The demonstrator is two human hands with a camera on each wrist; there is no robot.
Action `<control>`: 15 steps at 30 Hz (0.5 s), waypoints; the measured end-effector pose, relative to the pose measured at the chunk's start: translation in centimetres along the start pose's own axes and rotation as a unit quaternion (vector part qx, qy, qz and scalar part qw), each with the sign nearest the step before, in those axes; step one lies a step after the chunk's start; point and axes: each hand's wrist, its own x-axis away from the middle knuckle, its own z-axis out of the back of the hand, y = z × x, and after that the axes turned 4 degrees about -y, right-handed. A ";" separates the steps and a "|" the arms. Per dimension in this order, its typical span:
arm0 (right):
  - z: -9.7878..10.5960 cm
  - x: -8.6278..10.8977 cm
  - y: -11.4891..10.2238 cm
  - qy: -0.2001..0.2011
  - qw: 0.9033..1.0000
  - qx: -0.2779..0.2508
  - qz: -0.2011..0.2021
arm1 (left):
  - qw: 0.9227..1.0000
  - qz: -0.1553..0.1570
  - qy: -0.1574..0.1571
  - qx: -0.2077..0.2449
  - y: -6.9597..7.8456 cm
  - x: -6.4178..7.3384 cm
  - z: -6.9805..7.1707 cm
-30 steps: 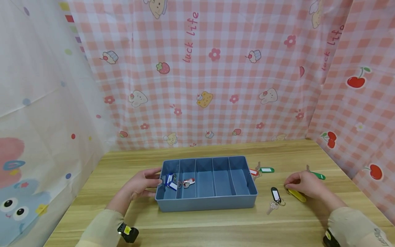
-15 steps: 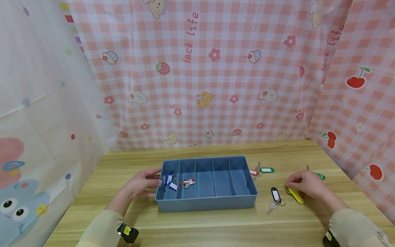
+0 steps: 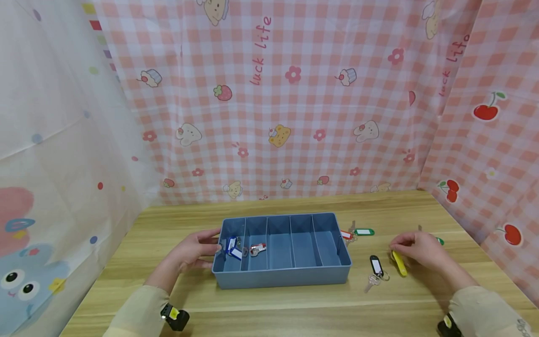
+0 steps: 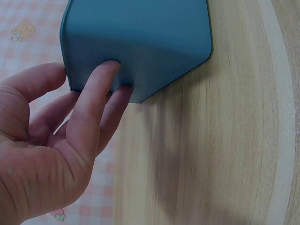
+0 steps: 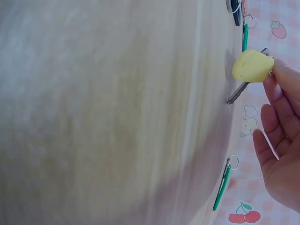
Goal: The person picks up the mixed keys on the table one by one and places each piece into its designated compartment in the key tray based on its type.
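Observation:
At the left end of a blue divided box (image 3: pixel 281 277), my left hand (image 3: pixel 193 250) rests its fingertips against the outer wall (image 4: pixel 136 42), with one digit at the rim. My right hand (image 3: pixel 421 248) pinches a yellow key tag (image 3: pixel 399 263) by its ring end between thumb and forefinger. The tag hangs down, and a key (image 5: pixel 238 93) dangles beside it in the right wrist view. The other fingers of that hand are loosely bent. Blue key tags (image 3: pixel 235 252) lie in the leftmost compartment, and a red-tagged key (image 3: pixel 258 249) in the second one.
A black-tagged key (image 3: pixel 376 265) lies between the box and my right hand. Green (image 3: pixel 364 231) and red (image 3: pixel 346 235) tags lie by the box's right end. Another green tag (image 5: pixel 222 187) is partly hidden behind my right hand in the head view. Printed cloth encloses the table.
The yellow tag, slanting near the table a second ago, has swung to hang more upright from my right fingers. My left hand and the box have stayed in place.

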 end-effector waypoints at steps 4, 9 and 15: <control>0.0 -0.1 -0.2 0.020 1.000 0.007 -0.001 | 1.000 0.001 0.000 0.003 0.0 0.0 0.0; 0.1 -0.1 -0.7 0.045 0.999 0.008 -0.001 | 1.000 -0.002 -0.004 0.009 -0.1 0.0 0.0; 0.1 -0.3 -1.0 0.062 0.998 0.000 -0.011 | 1.000 -0.006 -0.005 0.009 -0.2 -0.2 0.1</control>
